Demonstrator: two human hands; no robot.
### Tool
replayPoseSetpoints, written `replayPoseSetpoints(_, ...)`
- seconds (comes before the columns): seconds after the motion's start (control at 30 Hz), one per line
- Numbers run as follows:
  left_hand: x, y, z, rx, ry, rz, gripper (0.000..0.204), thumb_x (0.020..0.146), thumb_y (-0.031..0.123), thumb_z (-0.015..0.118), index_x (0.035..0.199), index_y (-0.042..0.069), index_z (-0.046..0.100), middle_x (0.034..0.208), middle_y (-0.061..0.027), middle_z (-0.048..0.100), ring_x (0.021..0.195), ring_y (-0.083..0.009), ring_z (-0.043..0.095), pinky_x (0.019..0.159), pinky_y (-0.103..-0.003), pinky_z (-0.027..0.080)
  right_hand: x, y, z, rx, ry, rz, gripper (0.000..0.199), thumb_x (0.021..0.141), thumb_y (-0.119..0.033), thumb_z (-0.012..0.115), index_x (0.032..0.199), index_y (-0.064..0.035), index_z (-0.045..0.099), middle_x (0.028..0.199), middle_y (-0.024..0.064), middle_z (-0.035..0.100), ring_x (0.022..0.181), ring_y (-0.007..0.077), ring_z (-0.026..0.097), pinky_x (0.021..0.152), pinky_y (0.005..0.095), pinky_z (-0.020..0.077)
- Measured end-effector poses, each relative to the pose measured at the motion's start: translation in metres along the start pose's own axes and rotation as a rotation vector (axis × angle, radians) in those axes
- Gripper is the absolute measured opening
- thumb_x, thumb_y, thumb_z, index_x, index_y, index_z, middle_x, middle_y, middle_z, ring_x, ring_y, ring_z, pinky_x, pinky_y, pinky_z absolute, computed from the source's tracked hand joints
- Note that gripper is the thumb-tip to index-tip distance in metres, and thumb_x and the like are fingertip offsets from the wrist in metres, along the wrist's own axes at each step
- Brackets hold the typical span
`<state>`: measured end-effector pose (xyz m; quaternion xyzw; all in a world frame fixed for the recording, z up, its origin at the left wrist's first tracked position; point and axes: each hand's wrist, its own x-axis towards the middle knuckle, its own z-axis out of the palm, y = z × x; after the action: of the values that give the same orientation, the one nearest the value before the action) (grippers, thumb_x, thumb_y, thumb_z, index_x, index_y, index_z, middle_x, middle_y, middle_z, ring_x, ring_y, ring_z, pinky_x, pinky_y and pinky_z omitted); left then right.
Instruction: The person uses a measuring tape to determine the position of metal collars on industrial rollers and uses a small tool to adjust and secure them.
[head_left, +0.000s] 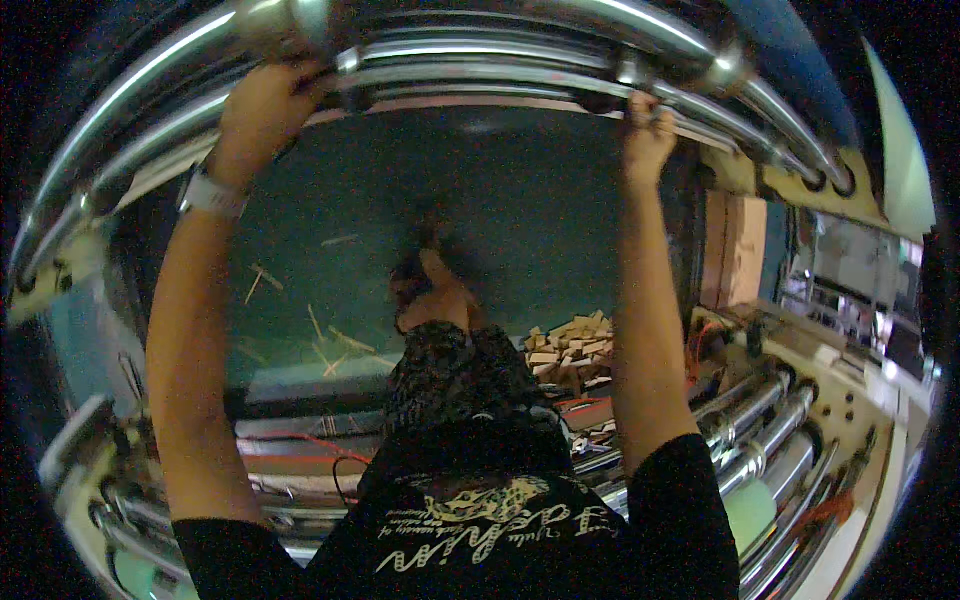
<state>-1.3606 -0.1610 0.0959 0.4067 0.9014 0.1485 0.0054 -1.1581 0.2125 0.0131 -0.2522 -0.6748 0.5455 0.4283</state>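
Observation:
Both my arms reach forward to a bank of shiny metal rollers (pixel 480 50) at the far side. My left hand (pixel 268 115), with a pale band (pixel 213 194) at its wrist, is closed against the rollers, just under a wide metal ring (pixel 283 25). Its fingertips are partly hidden beside a small metal collar (pixel 347 62). My right hand (pixel 648 140) is raised with its fingers curled together, just below another metal collar (pixel 628 70). What either set of fingers holds, if anything, is too small and dim to make out.
Beneath me lies a dark green floor (pixel 330 210) with thin pale strips (pixel 330 345). A heap of small wooden-looking pieces (pixel 570 345) lies right of my legs. More metal rollers (pixel 750 440) stand near right, by a cream machine frame (pixel 850 420). A brown cardboard-like panel (pixel 745 250) stands at right.

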Motion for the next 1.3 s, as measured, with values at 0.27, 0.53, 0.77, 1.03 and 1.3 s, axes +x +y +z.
replayPoseSetpoints(0.27,-0.003,0.014,0.011,-0.01,0.028,-0.01,0.022,0.08,0.029,0.055,0.084,0.009,0.063,0.071,-0.0156,0.06,0.068,-0.0336,0.058,0.058,-0.041,0.046,-0.016,-0.002,-0.006,-0.04,0.027,0.012,0.009,0.08,-0.014,0.063,0.078,-0.0079,0.056,0.062,-0.0059,0.046,0.054,0.0041,0.038,0.049,0.0208,0.0317)
replayPoseSetpoints(0.53,-0.049,0.03,0.02,-0.007,-0.136,-0.079,0.018,0.076,0.025,0.059,0.079,0.008,0.061,0.075,-0.0151,0.06,0.067,-0.0342,0.058,0.055,-0.04,0.045,-0.045,-0.004,-0.052,-0.39,-0.261,0.326,0.026,0.072,-0.021,0.07,0.085,-0.0026,0.057,0.077,0.0079,0.061,0.068,0.0178,0.055,0.067,0.0293,0.0443)
replayPoseSetpoints(0.77,-0.134,0.009,0.058,-0.087,-0.239,-0.135,0.021,0.076,0.026,0.058,0.073,0.005,0.058,0.066,-0.0146,0.057,0.059,-0.0334,0.053,0.053,-0.039,0.041,-0.037,-0.023,-0.096,-0.482,-0.387,0.154,0.02,0.083,-0.02,0.058,0.089,-0.0022,0.053,0.072,0.0061,0.054,0.066,0.0159,0.05,0.061,0.0285,0.0411)
replayPoseSetpoints(1.03,-0.175,0.033,0.075,-0.299,-0.45,-0.373,0.028,0.075,0.027,0.059,0.067,0.001,0.056,0.062,-0.0152,0.055,0.057,-0.0322,0.052,0.052,-0.039,0.04,-0.027,-0.04,-0.092,-0.192,-0.469,0.347,0.017,0.087,-0.021,0.053,0.086,-0.0039,0.053,0.065,0.0018,0.048,0.06,0.0089,0.045,0.054,0.0233,0.037)
replayPoseSetpoints(1.3,-0.188,0.026,0.078,-0.267,-0.489,-0.403,0.028,0.076,0.025,0.058,0.064,0.001,0.055,0.058,-0.016,0.051,0.055,-0.0324,0.05,0.049,-0.04,0.036,-0.033,-0.006,-0.103,-0.452,-0.501,0.11,0.019,0.087,-0.021,0.053,0.086,-0.0014,0.053,0.066,0.0051,0.049,0.061,0.0139,0.048,0.056,0.0259,0.0396)
